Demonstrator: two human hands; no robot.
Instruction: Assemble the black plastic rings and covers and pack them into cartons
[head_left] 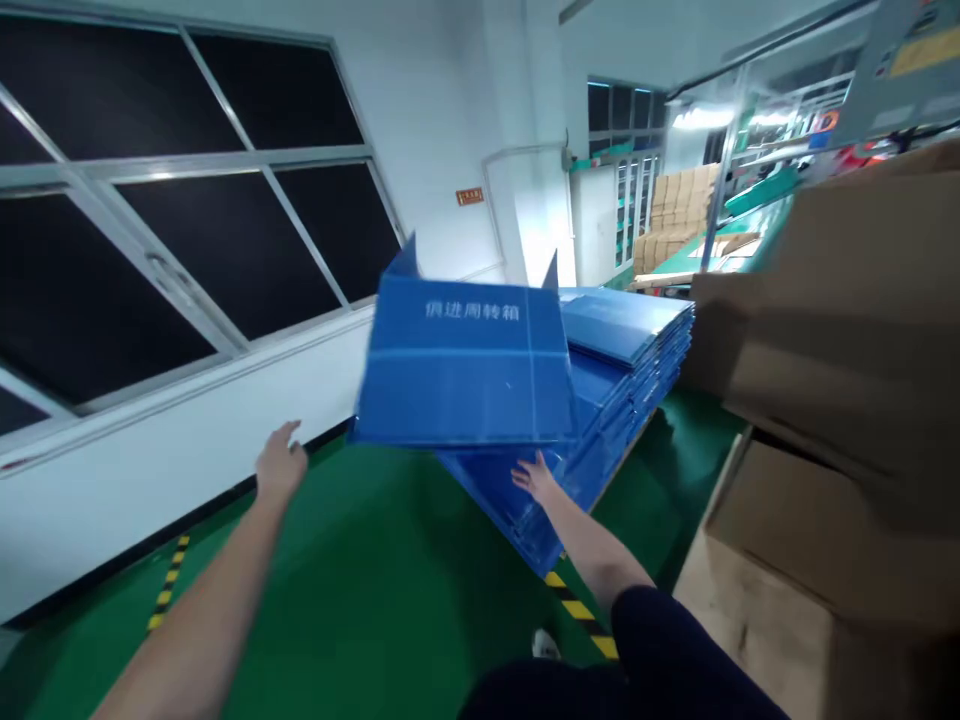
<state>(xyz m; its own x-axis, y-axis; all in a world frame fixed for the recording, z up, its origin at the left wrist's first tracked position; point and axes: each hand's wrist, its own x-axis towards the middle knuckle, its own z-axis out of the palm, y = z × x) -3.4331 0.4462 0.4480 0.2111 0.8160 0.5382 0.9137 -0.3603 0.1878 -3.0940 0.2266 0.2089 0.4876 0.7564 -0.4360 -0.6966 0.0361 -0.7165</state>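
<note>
A blue folding box panel point(465, 385) with white lettering and raised flaps at its upper corners is in front of me, over a stack of flat blue sheets point(637, 400). My left hand point(282, 462) is held out over the floor to the left of the box, fingers spread, touching nothing. Just below the box's lower right edge is my right hand point(534, 475), its fingers apart and nothing gripped; whether a fingertip touches the box or the stack I cannot tell.
Large brown cardboard boxes point(847, 400) stand at the right. A white wall with dark windows point(225, 240) runs along the left. Yellow and black tape point(581, 612) marks the green floor point(360, 590). Shelving and a green workbench are at the back right.
</note>
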